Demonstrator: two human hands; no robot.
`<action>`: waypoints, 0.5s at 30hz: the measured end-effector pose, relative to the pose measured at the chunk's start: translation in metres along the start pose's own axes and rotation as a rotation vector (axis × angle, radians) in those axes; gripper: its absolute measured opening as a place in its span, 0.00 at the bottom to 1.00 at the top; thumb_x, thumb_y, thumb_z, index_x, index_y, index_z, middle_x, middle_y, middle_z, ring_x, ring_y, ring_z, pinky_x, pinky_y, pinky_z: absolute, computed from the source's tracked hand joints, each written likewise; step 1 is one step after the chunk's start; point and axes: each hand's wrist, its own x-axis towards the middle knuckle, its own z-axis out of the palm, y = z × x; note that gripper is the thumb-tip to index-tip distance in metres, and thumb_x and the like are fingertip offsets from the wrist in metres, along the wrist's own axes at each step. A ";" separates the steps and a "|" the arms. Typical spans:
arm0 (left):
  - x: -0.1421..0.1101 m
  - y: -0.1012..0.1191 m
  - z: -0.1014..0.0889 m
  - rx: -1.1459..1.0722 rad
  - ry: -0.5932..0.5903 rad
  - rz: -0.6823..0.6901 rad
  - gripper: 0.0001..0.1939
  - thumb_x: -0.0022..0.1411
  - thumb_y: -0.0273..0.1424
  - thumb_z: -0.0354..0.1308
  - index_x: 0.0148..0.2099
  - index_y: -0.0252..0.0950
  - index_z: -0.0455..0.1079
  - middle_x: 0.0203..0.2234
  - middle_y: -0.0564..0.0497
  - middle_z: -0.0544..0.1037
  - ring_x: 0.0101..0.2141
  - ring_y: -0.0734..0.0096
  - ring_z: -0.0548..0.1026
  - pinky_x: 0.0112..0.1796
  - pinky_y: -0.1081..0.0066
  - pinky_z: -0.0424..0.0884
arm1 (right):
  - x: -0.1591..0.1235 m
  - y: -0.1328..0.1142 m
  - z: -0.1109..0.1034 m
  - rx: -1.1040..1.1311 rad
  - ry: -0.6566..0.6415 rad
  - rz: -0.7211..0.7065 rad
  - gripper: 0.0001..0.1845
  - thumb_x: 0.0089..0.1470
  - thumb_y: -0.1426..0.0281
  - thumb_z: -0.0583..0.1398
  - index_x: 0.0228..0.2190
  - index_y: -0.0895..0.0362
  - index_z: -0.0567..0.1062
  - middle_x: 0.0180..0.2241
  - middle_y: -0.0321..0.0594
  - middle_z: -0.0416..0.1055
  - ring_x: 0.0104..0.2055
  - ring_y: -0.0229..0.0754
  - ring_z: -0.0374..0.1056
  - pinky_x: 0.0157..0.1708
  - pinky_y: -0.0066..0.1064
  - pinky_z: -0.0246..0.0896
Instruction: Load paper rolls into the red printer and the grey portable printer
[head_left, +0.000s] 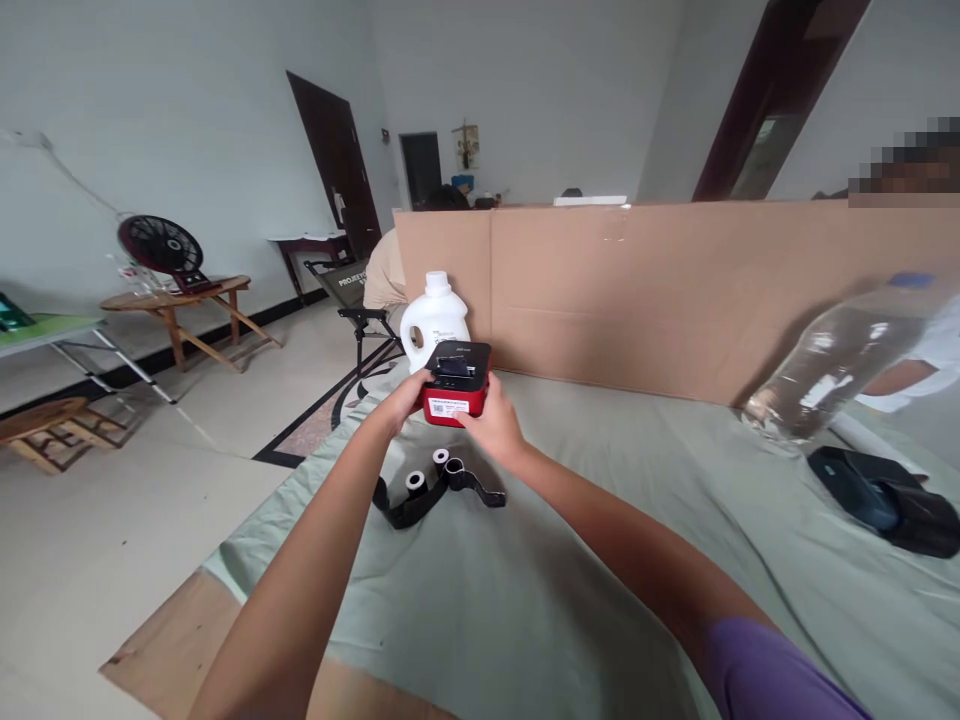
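- Our left hand point(409, 394) and right hand point(496, 424) clamp the red-and-black device point(459, 370) between them, near the cloth's point(600, 480) far left corner.
- Nearer us, toward its left edge, lie black rolls point(415, 485).

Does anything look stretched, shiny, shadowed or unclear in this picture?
Head view throughout: the tall dark brown door at left leans, probably wide-lens distortion; bright glints streak the big clear plastic bottle; a soft-edged shadow darkens the pale green cloth; print on the red-and-black boxy device's white label is mostly too small to read.
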 end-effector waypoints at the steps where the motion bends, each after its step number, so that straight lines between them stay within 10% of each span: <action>1: 0.006 -0.006 -0.009 -0.020 0.008 -0.042 0.10 0.51 0.34 0.57 0.34 0.35 0.73 0.26 0.49 0.80 0.28 0.64 0.77 0.36 0.68 0.74 | 0.003 -0.001 0.012 -0.027 -0.033 0.018 0.49 0.47 0.65 0.70 0.64 0.53 0.53 0.59 0.51 0.69 0.56 0.57 0.71 0.52 0.46 0.68; 7: 0.032 -0.051 -0.036 -0.070 0.044 -0.109 0.10 0.48 0.33 0.58 0.35 0.35 0.72 0.25 0.49 0.78 0.26 0.65 0.75 0.30 0.70 0.71 | 0.005 0.003 0.053 -0.125 -0.186 0.129 0.46 0.50 0.67 0.68 0.63 0.59 0.54 0.55 0.56 0.71 0.54 0.59 0.71 0.50 0.46 0.68; 15: 0.033 -0.064 -0.037 -0.020 0.037 -0.072 0.26 0.46 0.33 0.55 0.50 0.38 0.75 0.33 0.50 0.80 0.31 0.62 0.77 0.29 0.70 0.70 | 0.007 0.013 0.047 -0.049 -0.278 0.045 0.47 0.51 0.70 0.66 0.67 0.56 0.52 0.59 0.54 0.68 0.58 0.57 0.68 0.55 0.45 0.66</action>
